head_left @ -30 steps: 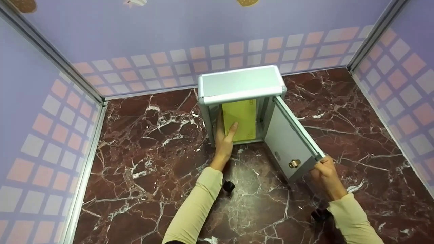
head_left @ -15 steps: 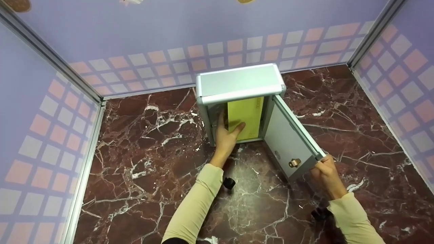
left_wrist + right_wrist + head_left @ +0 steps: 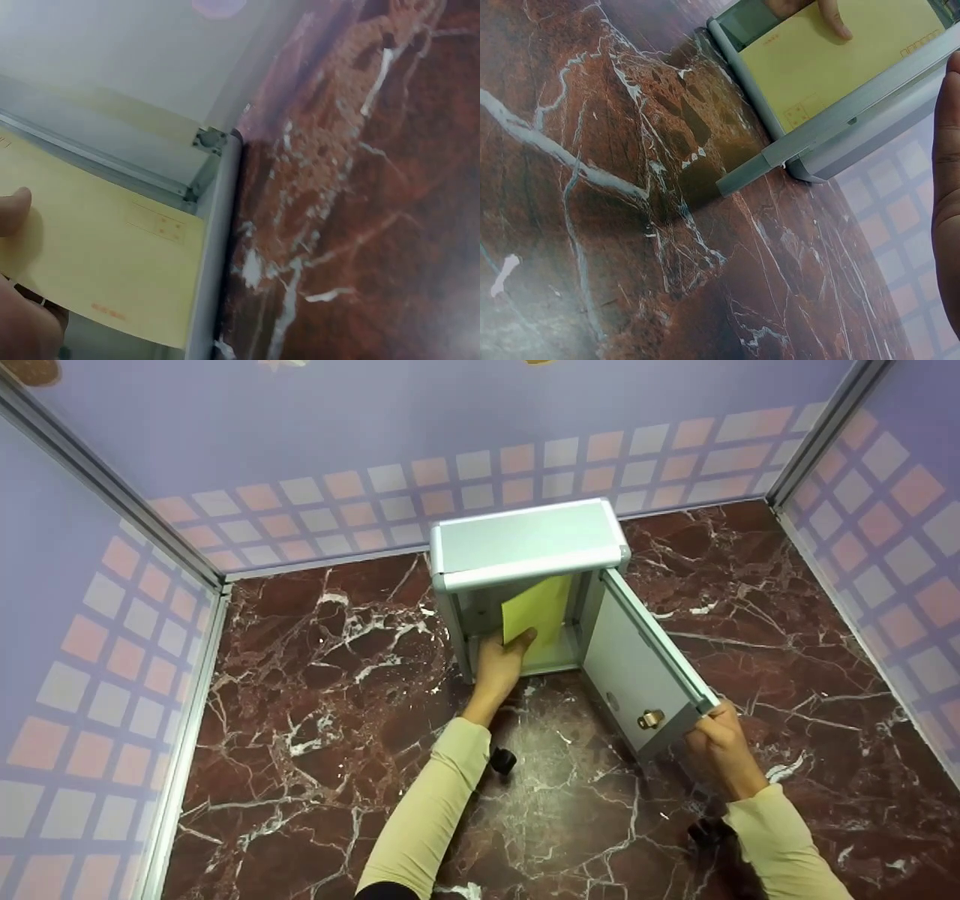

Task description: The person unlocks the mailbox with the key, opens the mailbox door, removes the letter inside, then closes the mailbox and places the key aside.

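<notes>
A silver metal letter box (image 3: 529, 536) stands on the marbled surface with its door (image 3: 637, 675) swung out to the right. Inside it is a yellow envelope (image 3: 544, 611), tilted, with its left edge toward the front. My left hand (image 3: 499, 664) reaches in and holds the envelope, thumb on the front face and fingers behind, mostly hidden. Printed marks show on the envelope (image 3: 120, 255) in the left wrist view. With my right hand (image 3: 720, 739) I grip the outer top corner of the door. A brass lock (image 3: 650, 719) sits on the door's inner face.
Dark red marbled surface (image 3: 315, 780) lies all around the box. A purple wall with pink and white squares (image 3: 360, 427) rises behind it, and side panels (image 3: 67, 660) stand to the left and right.
The envelope first shifted right inside the box, then turned from facing forward to an angle, its left edge nearer. My left hand turned with it; the right hand and door stayed put.
</notes>
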